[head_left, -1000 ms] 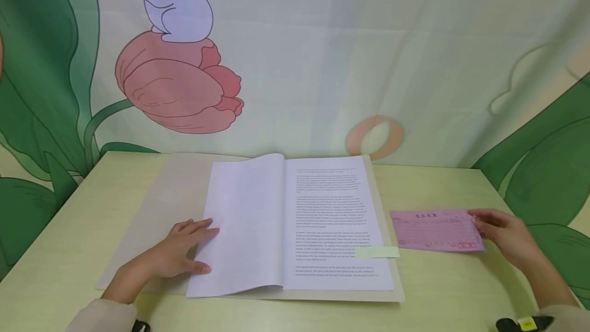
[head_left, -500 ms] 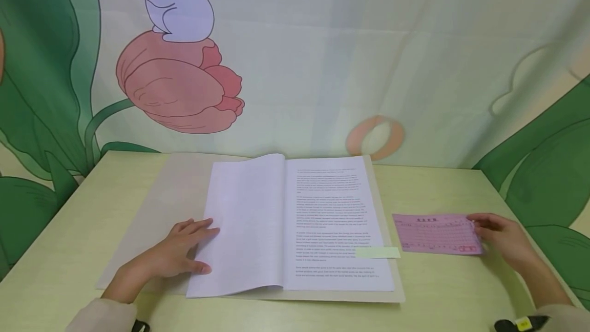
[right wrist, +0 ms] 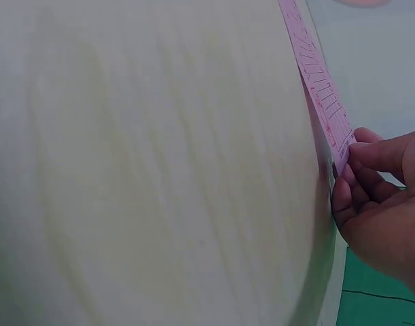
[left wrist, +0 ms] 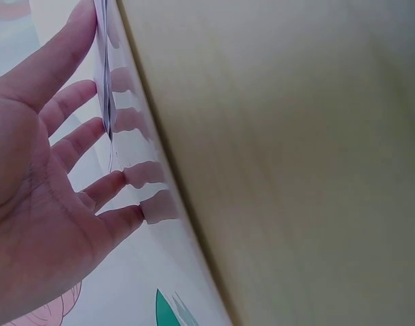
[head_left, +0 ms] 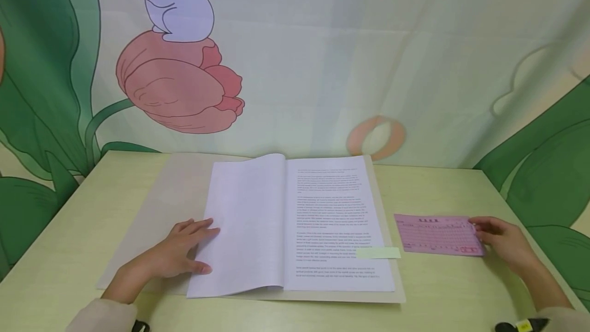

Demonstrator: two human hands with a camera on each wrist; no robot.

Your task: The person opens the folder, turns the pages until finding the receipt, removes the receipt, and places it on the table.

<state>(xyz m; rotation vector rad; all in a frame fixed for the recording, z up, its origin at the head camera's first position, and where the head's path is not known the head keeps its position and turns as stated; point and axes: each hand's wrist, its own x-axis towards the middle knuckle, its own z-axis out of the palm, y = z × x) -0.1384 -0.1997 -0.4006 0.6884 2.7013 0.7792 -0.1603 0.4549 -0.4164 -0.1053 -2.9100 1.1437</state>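
Note:
My left hand (head_left: 177, 250) rests with spread fingers on the blank left page (head_left: 244, 229) of an open booklet; in the left wrist view the fingers (left wrist: 78, 142) look straight, with the page edge at their tips. The right page (head_left: 336, 209) carries printed text, and a pale green sticky tab (head_left: 379, 253) juts past its right edge. To the right of the booklet, my right hand (head_left: 504, 240) pinches the right end of a pink printed slip (head_left: 438, 234). The right wrist view has the slip (right wrist: 322, 88) between thumb and curled fingers, close over the table.
The booklet's pale grey cover (head_left: 159, 209) lies spread on the light wooden table (head_left: 442, 296). Behind the table hangs a curtain (head_left: 313, 65) printed with a flower, leaves and an animal. Dark straps show at both wrists.
The pink slip and my right hand have shifted slightly toward the table's near edge and a little to the right. My left hand has stayed in place on the page.

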